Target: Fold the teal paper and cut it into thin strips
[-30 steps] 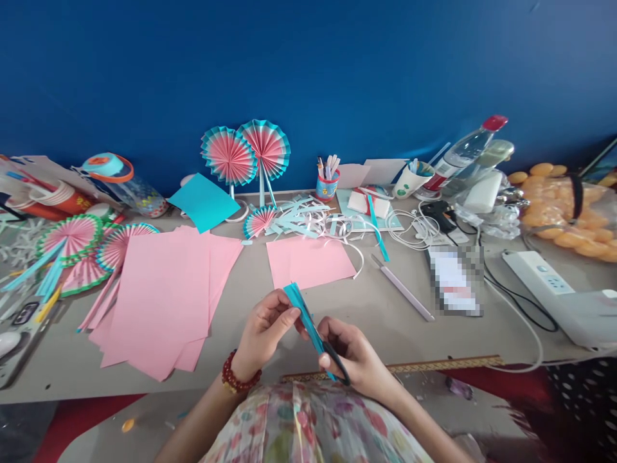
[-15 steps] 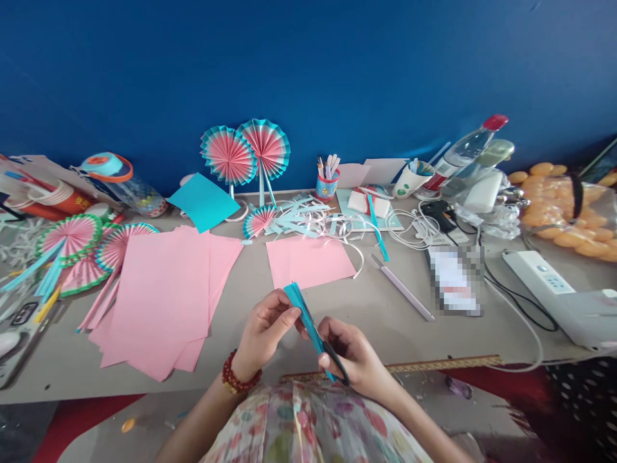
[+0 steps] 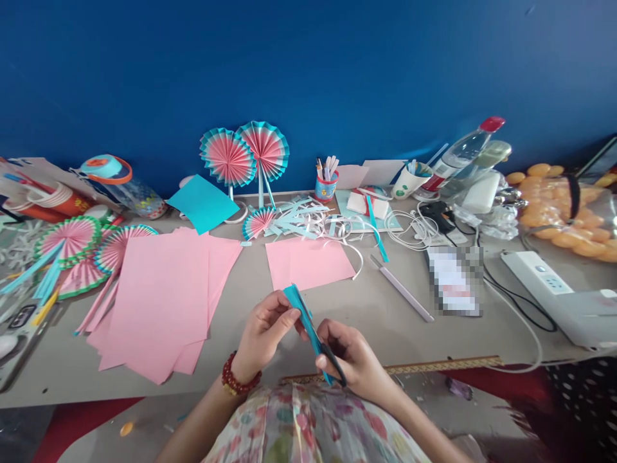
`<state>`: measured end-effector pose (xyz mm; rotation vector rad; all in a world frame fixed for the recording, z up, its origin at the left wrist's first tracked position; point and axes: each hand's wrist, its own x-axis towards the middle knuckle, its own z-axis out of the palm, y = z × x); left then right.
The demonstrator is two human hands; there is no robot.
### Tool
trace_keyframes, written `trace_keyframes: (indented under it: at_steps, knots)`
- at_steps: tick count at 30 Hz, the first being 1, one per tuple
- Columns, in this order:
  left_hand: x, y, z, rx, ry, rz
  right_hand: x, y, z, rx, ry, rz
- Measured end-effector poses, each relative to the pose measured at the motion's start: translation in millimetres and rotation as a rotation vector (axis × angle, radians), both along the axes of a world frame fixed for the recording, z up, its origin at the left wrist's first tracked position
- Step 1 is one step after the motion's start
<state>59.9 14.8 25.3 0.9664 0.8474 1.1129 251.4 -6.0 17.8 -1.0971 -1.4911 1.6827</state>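
Note:
My left hand (image 3: 272, 325) pinches a narrow folded strip of blue paper (image 3: 292, 297) near its upper end, in front of my body at the table's near edge. In my right hand (image 3: 351, 352) is a pair of scissors (image 3: 333, 365) with black handles, my fingers through the loops. The blades lie lengthwise along the blue strip, and the strip's lower end shows beside the handles. Just beyond both hands lies a sheet of pink paper (image 3: 308, 260). A stack of larger pink sheets (image 3: 161, 296) rests to the left of my left hand.
Folded paper fans (image 3: 226, 157) lean against the blue wall, with cut paper strips (image 3: 303, 218) below. A light-handled knife-like tool (image 3: 405, 292), a phone (image 3: 456, 280) and a power strip (image 3: 540, 273) lie to the right. A plastic bottle (image 3: 450, 161) stands behind.
The scissors have shifted slightly up along the blue strip, and a small bit of paper now sticks out at the strip's right edge. My left hand keeps its hold.

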Motion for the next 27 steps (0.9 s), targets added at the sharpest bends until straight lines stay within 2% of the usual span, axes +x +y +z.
trace_keyframes:
  at_steps: [10,27]
  knots:
    - [-0.9,0.1,-2.1,0.004,0.008,-0.010,-0.1,0.4,-0.6,0.060,-0.048,-0.020]
    - [-0.9,0.9,-1.5,-0.003,0.010,-0.009,0.3,-0.7,-4.2,0.057,-0.074,-0.017]
